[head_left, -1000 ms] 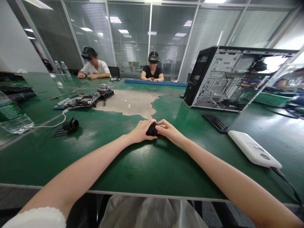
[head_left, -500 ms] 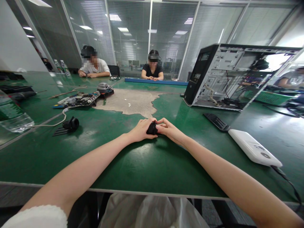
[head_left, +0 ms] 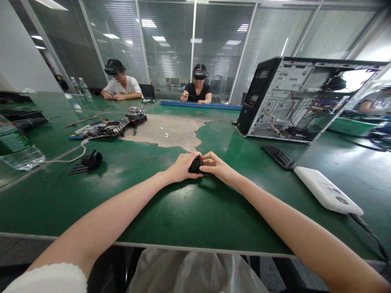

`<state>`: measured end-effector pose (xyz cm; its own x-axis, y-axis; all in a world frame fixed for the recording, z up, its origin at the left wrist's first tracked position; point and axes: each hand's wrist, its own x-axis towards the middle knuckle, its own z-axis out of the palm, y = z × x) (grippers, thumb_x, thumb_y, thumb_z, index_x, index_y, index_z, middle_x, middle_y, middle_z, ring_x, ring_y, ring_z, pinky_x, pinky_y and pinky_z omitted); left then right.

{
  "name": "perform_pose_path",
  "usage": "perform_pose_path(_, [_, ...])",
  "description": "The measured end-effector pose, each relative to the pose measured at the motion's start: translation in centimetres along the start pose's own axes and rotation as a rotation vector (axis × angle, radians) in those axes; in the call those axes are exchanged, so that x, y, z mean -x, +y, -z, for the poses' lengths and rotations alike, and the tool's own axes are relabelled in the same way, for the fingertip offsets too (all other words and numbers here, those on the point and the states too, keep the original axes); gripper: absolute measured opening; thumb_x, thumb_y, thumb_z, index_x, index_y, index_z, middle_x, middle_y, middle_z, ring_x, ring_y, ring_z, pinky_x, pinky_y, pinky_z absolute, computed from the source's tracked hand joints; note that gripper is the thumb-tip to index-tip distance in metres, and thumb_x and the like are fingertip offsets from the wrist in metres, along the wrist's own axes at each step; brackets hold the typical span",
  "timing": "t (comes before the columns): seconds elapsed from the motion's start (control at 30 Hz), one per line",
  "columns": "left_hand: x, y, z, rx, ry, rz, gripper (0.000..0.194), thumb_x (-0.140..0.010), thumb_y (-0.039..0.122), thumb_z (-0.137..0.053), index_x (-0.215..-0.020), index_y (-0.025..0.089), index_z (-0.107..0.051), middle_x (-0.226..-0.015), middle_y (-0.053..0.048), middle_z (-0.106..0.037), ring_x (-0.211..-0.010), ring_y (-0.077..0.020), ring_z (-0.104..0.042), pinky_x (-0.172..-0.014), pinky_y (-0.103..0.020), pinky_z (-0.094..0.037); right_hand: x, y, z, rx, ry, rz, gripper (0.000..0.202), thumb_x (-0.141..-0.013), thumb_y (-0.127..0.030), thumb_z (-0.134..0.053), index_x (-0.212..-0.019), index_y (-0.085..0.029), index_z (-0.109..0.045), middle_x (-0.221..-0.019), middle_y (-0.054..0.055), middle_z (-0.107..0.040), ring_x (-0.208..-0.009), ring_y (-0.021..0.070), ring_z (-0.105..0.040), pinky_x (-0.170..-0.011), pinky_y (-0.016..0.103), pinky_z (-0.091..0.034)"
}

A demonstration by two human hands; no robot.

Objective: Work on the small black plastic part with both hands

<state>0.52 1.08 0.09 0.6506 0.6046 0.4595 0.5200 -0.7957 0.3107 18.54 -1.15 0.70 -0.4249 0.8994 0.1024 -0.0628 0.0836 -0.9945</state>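
Observation:
A small black plastic part [head_left: 194, 165] is held between my two hands, just above or on the green table [head_left: 171, 219]; its exact kind is hard to make out. My left hand [head_left: 182, 166] wraps round its left side, thumb below and fingers over the top. With fingertips and thumb, my right hand [head_left: 215, 165] grips the part's right edge. Off to the left lies another black piece [head_left: 92, 160], round at one end with flat prongs beside it.
An opened computer case [head_left: 275, 97] stands at the back right. Nearer are a black slotted strip [head_left: 278, 157] and a white power bank [head_left: 328, 189] with a cable. Back left are a circuit board [head_left: 102, 128] and a water bottle [head_left: 18, 146]. Two people sit opposite.
My right thumb and fingers have shifted slightly on the black part's right edge. My left hand stays where it was. Across the table, one person has raised a hand.

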Motion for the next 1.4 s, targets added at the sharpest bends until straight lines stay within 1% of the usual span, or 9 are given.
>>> perform_pose_path(0.17, [0.01, -0.05, -0.08, 0.01, 0.004, 0.008, 0.061, -0.066, 0.043, -0.064, -0.115, 0.023, -0.033, -0.11, -0.006, -0.052, -0.1, -0.0241, -0.05, -0.086, -0.038, -0.033, -0.22, 0.41, -0.06, -0.03, 0.039, 0.009, 0.025, -0.069, -0.037, -0.065, -0.082, -0.022, -0.049, -0.074, -0.003, -0.061, -0.075, 0.0133, -0.058, -0.076, 0.033, -0.044])
perform_pose_path(0.37, [0.02, 0.03, 0.13, 0.014, -0.008, 0.0, 0.058, -0.067, 0.043, -0.063, -0.114, 0.023, -0.034, -0.11, -0.005, -0.052, -0.1, -0.024, -0.05, -0.087, -0.039, -0.033, -0.59, 0.66, -0.14, -0.008, 0.133, -0.05, 0.029, -0.064, -0.035, -0.069, -0.082, -0.02, -0.052, -0.077, -0.001, -0.059, -0.074, 0.0126, -0.057, -0.076, 0.031, -0.044])
perform_pose_path(0.47, [0.03, 0.0, 0.09, 0.002, -0.004, 0.0, 0.059, -0.067, 0.044, -0.063, -0.114, 0.023, -0.034, -0.11, -0.006, -0.052, -0.1, -0.0242, -0.05, -0.087, -0.038, -0.033, -0.43, 0.28, -0.07, 0.0, 0.081, -0.054, 0.028, -0.065, -0.032, -0.069, -0.083, -0.02, -0.052, -0.077, -0.001, -0.059, -0.074, 0.0123, -0.056, -0.075, 0.031, -0.044])
perform_pose_path(0.6, [-0.02, -0.12, -0.12, 0.004, 0.0, 0.009, 0.061, -0.066, 0.044, -0.064, -0.114, 0.023, -0.033, -0.109, -0.006, -0.052, -0.099, -0.0244, -0.051, -0.086, -0.038, -0.033, -0.05, -0.15, 0.02, 0.003, 0.001, -0.017, 0.034, -0.061, -0.028, -0.072, -0.085, -0.023, -0.049, -0.075, -0.004, -0.06, -0.072, 0.0126, -0.058, -0.074, 0.031, -0.044])
perform_pose_path(0.77, [-0.03, -0.17, -0.2, 0.009, 0.008, 0.007, 0.062, -0.065, 0.043, -0.064, -0.115, 0.024, -0.032, -0.11, -0.006, -0.052, -0.1, -0.0243, -0.05, -0.087, -0.038, -0.033, -0.24, 0.27, -0.09, -0.029, 0.038, -0.002, 0.026, -0.068, -0.036, -0.065, -0.082, -0.022, -0.049, -0.074, -0.003, -0.061, -0.074, 0.013, -0.058, -0.074, 0.032, -0.044])
perform_pose_path(0.93, [0.02, -0.1, -0.05, 0.007, 0.006, -0.006, 0.059, -0.067, 0.044, -0.063, -0.114, 0.024, -0.033, -0.109, -0.005, -0.053, -0.1, -0.024, -0.05, -0.087, -0.038, -0.033, -0.58, 0.78, -0.05, 0.013, 0.11, -0.035, 0.025, -0.067, -0.033, -0.067, -0.081, -0.02, -0.052, -0.076, -0.001, -0.059, -0.072, 0.0125, -0.056, -0.073, 0.031, -0.044])
perform_pose_path(1.17, [-0.04, -0.18, -0.17, -0.019, 0.011, -0.013, 0.061, -0.067, 0.045, -0.063, -0.114, 0.022, -0.032, -0.106, -0.006, -0.053, -0.097, -0.0231, -0.051, -0.084, -0.037, -0.035, 0.07, 0.1, 0.19, 0.032, -0.023, -0.005, 0.038, -0.061, -0.021, -0.072, -0.089, -0.024, -0.047, -0.078, -0.004, -0.06, -0.073, 0.0123, -0.057, -0.073, 0.03, -0.043])
perform_pose_path(1.3, [-0.02, -0.21, -0.18, -0.017, 0.022, -0.02, 0.062, -0.067, 0.045, -0.063, -0.115, 0.022, -0.031, -0.109, -0.006, -0.052, -0.099, -0.023, -0.05, -0.086, -0.037, -0.034, 0.05, 0.05, -0.15, -0.011, 0.005, 0.001, 0.026, -0.069, -0.031, -0.065, -0.085, -0.023, -0.047, -0.074, -0.003, -0.06, -0.071, 0.0121, -0.057, -0.073, 0.031, -0.043])
perform_pose_path(1.4, [0.0, -0.24, -0.17, -0.007, 0.021, -0.024, 0.061, -0.067, 0.045, -0.063, -0.115, 0.022, -0.031, -0.11, -0.006, -0.052, -0.1, -0.0231, -0.05, -0.086, -0.037, -0.034, -0.26, 0.27, -0.34, -0.018, 0.071, -0.005, 0.026, -0.069, -0.034, -0.065, -0.083, -0.022, -0.048, -0.074, -0.003, -0.059, -0.072, 0.0122, -0.057, -0.074, 0.031, -0.044])
